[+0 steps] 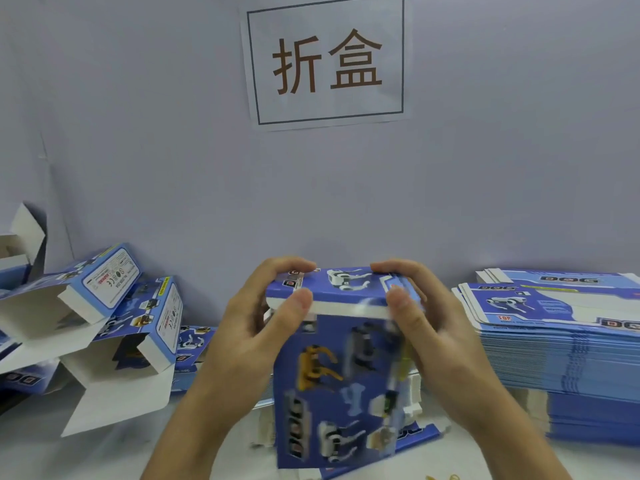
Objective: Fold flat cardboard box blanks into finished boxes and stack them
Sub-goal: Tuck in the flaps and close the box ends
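Observation:
A blue printed cardboard box (339,386) with robot-dog pictures stands upright in the middle of the view, blurred by motion. My left hand (256,327) grips its top left corner, thumb on the white flap edge and fingers curled over the top. My right hand (422,323) grips the top right corner the same way. The top flap (332,284) lies folded over. A tall stack of flat blue box blanks (561,337) sits at the right. Folded boxes with open white flaps (114,327) lie heaped at the left.
A pale wall stands close behind the table with a paper sign (325,60) bearing two large characters. More blanks or box parts (408,441) lie on the white table under the held box. Yellow rubber bands (443,477) show at the bottom edge.

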Action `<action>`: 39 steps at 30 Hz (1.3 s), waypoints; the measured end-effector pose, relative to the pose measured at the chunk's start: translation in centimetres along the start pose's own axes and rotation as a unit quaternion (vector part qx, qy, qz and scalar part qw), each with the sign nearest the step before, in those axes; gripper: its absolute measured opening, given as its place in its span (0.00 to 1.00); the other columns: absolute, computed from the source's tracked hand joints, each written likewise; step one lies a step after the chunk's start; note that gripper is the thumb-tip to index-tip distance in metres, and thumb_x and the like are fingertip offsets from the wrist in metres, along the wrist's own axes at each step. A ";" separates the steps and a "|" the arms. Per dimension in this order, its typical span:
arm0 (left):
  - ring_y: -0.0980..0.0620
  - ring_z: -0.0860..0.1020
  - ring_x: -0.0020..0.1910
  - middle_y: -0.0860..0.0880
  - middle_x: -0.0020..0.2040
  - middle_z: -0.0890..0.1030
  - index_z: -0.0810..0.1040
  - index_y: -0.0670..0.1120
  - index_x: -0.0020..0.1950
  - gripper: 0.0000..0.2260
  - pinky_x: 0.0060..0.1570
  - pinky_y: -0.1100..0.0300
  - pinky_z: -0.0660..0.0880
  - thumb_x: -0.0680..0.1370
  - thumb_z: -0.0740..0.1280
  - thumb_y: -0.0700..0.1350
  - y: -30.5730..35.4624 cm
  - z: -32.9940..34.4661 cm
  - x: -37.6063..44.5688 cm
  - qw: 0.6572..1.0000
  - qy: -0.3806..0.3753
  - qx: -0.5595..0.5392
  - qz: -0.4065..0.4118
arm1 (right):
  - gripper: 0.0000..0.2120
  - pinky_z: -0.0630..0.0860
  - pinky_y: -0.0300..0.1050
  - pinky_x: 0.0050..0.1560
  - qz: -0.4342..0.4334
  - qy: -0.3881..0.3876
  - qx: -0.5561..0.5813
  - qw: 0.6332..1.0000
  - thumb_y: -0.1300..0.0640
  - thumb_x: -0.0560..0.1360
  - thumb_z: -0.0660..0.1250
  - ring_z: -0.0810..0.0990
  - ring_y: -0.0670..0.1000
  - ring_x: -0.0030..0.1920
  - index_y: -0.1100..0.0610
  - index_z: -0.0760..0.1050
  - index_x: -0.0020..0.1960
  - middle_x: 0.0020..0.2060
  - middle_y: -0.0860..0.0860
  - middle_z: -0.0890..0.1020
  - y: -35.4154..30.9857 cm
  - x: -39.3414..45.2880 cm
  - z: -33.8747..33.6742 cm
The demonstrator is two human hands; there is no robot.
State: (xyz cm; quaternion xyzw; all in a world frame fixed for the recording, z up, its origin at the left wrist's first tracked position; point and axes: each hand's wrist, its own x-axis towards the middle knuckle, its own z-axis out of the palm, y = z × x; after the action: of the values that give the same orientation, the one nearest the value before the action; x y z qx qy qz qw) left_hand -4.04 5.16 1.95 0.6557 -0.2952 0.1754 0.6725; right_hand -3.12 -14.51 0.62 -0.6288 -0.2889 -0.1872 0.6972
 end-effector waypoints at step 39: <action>0.47 0.74 0.70 0.58 0.73 0.72 0.87 0.54 0.46 0.13 0.46 0.44 0.83 0.66 0.80 0.58 -0.3 -0.4 0.1 0.993 -0.062 -0.087 0.041 | 0.16 0.82 0.60 0.49 0.040 -0.094 0.135 0.986 0.47 0.61 0.84 0.76 0.59 0.68 0.51 0.86 0.45 0.72 0.42 0.72 -0.3 -0.2 -0.6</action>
State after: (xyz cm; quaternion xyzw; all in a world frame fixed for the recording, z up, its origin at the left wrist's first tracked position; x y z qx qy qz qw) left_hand -3.69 5.51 1.78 0.5914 -0.3768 0.1353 0.6999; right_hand -3.34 -15.12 0.69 -0.5543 -0.3504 -0.0590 0.7526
